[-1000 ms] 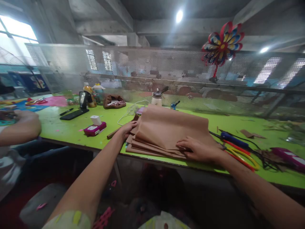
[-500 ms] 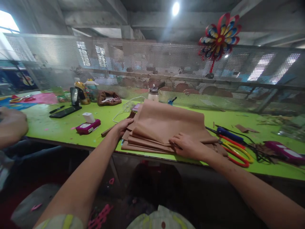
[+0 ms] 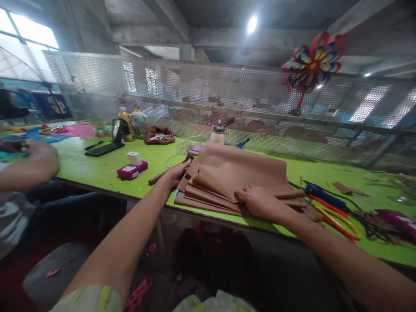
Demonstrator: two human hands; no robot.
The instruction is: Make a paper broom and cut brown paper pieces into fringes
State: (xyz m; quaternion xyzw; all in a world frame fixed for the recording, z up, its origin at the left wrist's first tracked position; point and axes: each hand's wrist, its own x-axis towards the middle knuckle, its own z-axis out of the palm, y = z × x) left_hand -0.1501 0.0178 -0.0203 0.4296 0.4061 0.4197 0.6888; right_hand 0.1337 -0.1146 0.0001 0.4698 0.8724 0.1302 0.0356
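Several layered sheets of brown paper (image 3: 240, 169) lie near the front edge of the green table (image 3: 107, 167), the top sheet curling up at its back. At the left side of the layers, my left hand (image 3: 178, 172) holds their edge, its fingertips partly hidden behind the paper. My right hand (image 3: 255, 200) has its fingers bent and pressed together on the front edge of the upper sheet, pinching it.
Right of the paper are yellow-and-red-handled scissors (image 3: 339, 221) and a blue-handled tool (image 3: 325, 195). A purple box (image 3: 132, 170) and a phone (image 3: 105, 149) lie left. Another person's arm (image 3: 29, 167) rests at far left.
The view has shifted a little to the left, so the table and its things appear further right. Both my hands stay at the brown paper, with little change in their grip.
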